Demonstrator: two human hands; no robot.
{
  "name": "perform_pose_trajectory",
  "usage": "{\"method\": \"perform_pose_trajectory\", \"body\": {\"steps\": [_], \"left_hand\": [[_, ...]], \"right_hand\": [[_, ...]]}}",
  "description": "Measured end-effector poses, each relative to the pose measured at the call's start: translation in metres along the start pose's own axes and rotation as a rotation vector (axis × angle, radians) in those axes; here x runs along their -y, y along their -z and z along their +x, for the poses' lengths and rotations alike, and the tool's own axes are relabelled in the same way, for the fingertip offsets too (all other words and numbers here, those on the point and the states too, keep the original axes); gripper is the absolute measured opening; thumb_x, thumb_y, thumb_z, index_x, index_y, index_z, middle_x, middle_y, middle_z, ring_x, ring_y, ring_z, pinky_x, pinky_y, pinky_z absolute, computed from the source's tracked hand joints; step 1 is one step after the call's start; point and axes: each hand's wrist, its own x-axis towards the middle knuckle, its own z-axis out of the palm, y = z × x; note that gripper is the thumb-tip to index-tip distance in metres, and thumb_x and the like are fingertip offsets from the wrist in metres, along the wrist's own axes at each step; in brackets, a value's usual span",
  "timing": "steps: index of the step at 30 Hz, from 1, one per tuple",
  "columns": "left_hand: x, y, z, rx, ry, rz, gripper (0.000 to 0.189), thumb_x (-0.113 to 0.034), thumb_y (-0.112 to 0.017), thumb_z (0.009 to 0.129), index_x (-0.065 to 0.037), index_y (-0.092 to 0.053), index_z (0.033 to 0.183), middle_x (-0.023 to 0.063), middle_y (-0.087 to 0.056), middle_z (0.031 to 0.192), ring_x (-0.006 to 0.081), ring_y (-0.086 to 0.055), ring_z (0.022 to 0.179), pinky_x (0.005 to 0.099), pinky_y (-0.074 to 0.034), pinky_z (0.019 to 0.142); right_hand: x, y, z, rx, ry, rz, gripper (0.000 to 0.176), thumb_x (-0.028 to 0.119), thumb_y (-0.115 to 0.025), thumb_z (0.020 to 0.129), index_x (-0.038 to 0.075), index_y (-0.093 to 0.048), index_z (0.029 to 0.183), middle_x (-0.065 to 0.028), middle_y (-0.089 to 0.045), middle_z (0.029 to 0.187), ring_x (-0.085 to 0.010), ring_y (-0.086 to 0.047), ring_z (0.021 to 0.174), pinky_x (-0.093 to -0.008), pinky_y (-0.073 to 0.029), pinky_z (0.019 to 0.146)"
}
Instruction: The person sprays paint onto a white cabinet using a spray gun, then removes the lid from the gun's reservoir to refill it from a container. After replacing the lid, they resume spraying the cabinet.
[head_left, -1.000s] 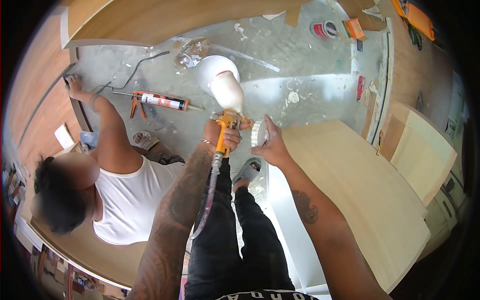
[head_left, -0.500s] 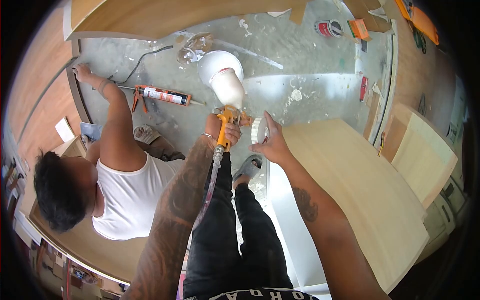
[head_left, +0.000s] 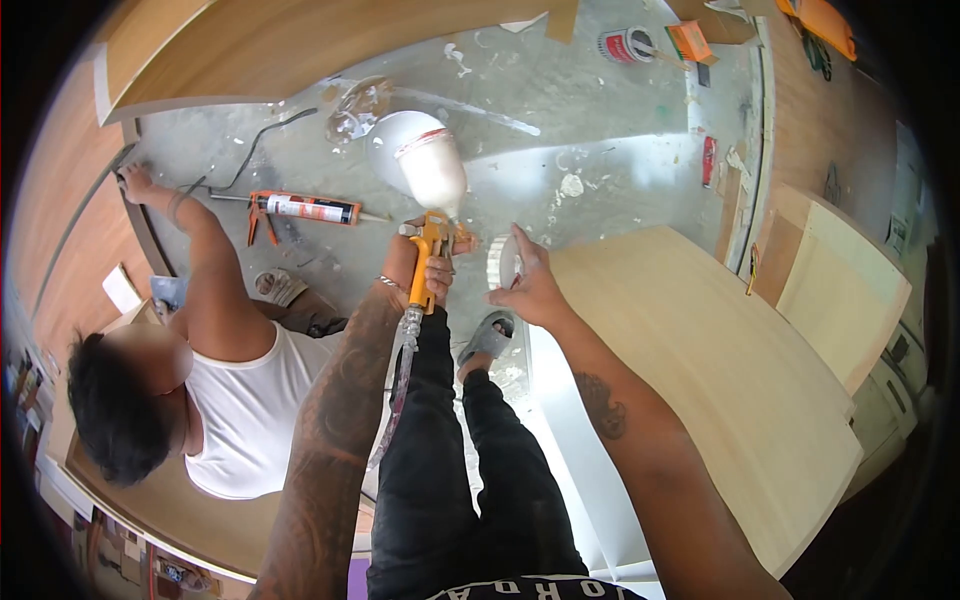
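Observation:
My left hand (head_left: 403,262) is wrapped round the yellow handle of a spray gun (head_left: 421,280), held in front of my legs. On the gun sits a whitish paint cup (head_left: 434,172), tilted and pointing away from me. A clear hose (head_left: 398,390) runs down from the handle along my forearm. Between the thumb and fingers of my right hand (head_left: 535,288) is a round white lid with a ribbed edge (head_left: 496,262), just right of the gun and apart from it. Beyond the cup, partly covered by it, a white round container (head_left: 385,150) stands on the floor.
A co-worker in a white tank top (head_left: 245,415) crouches at left, one arm stretched forward. Near them lies a caulking gun (head_left: 305,207). Wooden panels (head_left: 690,340) stand at right. A paint can (head_left: 627,45) and an orange box (head_left: 689,42) are at the far right.
The view has shifted slightly, so the floor items sit further left. Both hands keep their holds on the spray gun and the lid, with little change between them.

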Motion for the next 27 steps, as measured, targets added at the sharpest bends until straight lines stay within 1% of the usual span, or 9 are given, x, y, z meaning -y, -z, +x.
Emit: {"method": "perform_pose_trajectory", "body": {"steps": [1,7,10,12,16,19,22,26,27], "left_hand": [[0.001,-0.004,0.0,-0.019,-0.02,0.029,0.078,-0.065,-0.037,0.087,0.003,-0.056,0.119,-0.0056,-0.036,0.051,0.0062,-0.036,0.042,0.0218,-0.033,0.04],[0.002,-0.006,-0.001,-0.023,-0.063,0.048,0.078,-0.065,-0.037,0.088,0.003,-0.054,0.123,-0.0053,-0.037,0.053,0.0073,-0.036,0.044,0.022,-0.034,0.041],[0.006,0.001,0.0,0.005,-0.04,-0.058,0.08,-0.065,-0.038,0.087,0.003,-0.051,0.126,-0.0051,-0.037,0.053,0.0082,-0.037,0.044,0.0224,-0.034,0.041],[0.008,0.006,0.002,0.13,-0.038,-0.101,0.081,-0.065,-0.038,0.086,0.004,-0.05,0.128,-0.005,-0.037,0.053,0.0084,-0.037,0.045,0.0231,-0.034,0.042],[0.009,0.007,-0.002,0.153,-0.009,-0.102,0.082,-0.065,-0.038,0.087,0.004,-0.048,0.13,-0.0045,-0.038,0.054,0.0086,-0.037,0.046,0.0237,-0.035,0.044],[0.014,0.006,-0.003,0.209,0.001,-0.111,0.082,-0.065,-0.038,0.087,0.006,-0.049,0.128,-0.0039,-0.039,0.055,0.0086,-0.037,0.046,0.0237,-0.035,0.044],[0.012,0.013,-0.001,0.13,-0.015,-0.123,0.082,-0.065,-0.039,0.086,0.006,-0.05,0.125,-0.0035,-0.039,0.055,0.0089,-0.037,0.046,0.0238,-0.034,0.044],[0.013,0.019,0.003,0.147,0.001,-0.13,0.082,-0.067,-0.04,0.085,0.005,-0.052,0.123,-0.0037,-0.038,0.055,0.009,-0.037,0.047,0.0233,-0.034,0.043],[0.014,0.02,0.003,0.157,0.001,-0.116,0.082,-0.065,-0.04,0.085,0.007,-0.051,0.123,-0.0026,-0.039,0.056,0.0088,-0.037,0.046,0.0234,-0.034,0.043]], "right_hand": [[0.002,0.001,-0.001,0.02,-0.028,-0.009,0.114,0.011,-0.084,0.058,0.008,-0.019,0.151,-0.0249,-0.03,0.139,-0.0316,-0.047,0.118,-0.0333,-0.05,0.086],[0.006,-0.001,-0.002,0.023,-0.046,-0.031,0.115,0.012,-0.084,0.058,0.009,-0.017,0.151,-0.0253,-0.028,0.14,-0.0327,-0.044,0.121,-0.0341,-0.049,0.09],[0.005,-0.004,-0.001,-0.004,-0.004,-0.021,0.114,0.008,-0.083,0.057,0.011,-0.019,0.151,-0.0234,-0.03,0.138,-0.033,-0.048,0.117,-0.034,-0.05,0.089],[0.003,-0.005,0.001,-0.005,0.018,-0.049,0.114,0.008,-0.083,0.057,0.011,-0.019,0.151,-0.0237,-0.03,0.138,-0.0343,-0.045,0.12,-0.0347,-0.048,0.092],[0.001,-0.004,0.003,-0.013,0.038,-0.026,0.113,0.008,-0.083,0.056,0.01,-0.02,0.15,-0.0247,-0.03,0.138,-0.0366,-0.041,0.125,-0.037,-0.044,0.099],[-0.001,-0.004,0.004,-0.002,0.027,-0.021,0.113,0.008,-0.083,0.056,0.009,-0.019,0.15,-0.0252,-0.03,0.138,-0.0373,-0.04,0.126,-0.0379,-0.044,0.1],[0.001,-0.002,0.001,-0.006,0.025,-0.09,0.115,0.008,-0.083,0.056,0.008,-0.018,0.15,-0.0256,-0.029,0.138,-0.037,-0.04,0.126,-0.0379,-0.044,0.1],[-0.004,-0.003,0.001,0.009,-0.024,-0.001,0.115,0.008,-0.085,0.057,0.008,-0.018,0.15,-0.0256,-0.029,0.139,-0.0362,-0.039,0.127,-0.037,-0.045,0.099],[-0.006,-0.003,0.001,-0.012,0.007,-0.011,0.115,0.006,-0.084,0.057,0.009,-0.017,0.151,-0.0247,-0.032,0.137,-0.0355,-0.042,0.125,-0.0373,-0.046,0.098]]}}
